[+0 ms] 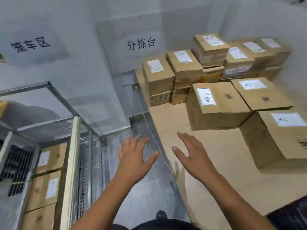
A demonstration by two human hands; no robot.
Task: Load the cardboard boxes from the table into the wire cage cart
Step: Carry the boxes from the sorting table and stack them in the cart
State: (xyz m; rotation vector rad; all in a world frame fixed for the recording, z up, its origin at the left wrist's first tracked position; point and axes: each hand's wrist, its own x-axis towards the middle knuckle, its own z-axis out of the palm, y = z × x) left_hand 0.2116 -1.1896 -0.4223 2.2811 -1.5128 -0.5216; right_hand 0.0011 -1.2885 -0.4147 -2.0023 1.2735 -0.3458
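Both hands are held out in front of the person, palms facing each other, holding nothing: the left hand [134, 157] hangs over the floor gap between cart and table, its fingers [127, 144] straight and spread, and the right hand [191, 154] hovers above the near left part of the table [207, 165], fingers likewise straight and slightly apart. The cardboard boxes [219, 103] stand on the far and right side of the table, three large ones nearest and smaller ones stacked behind them against the wall, each with a white label on top. The wire cage cart [86, 163] stands to the left, with three more boxes [44, 190] stacked one above another inside it. A thin white cord [154, 140] hangs along the table's left edge, and two paper signs [141, 44] are on the wall
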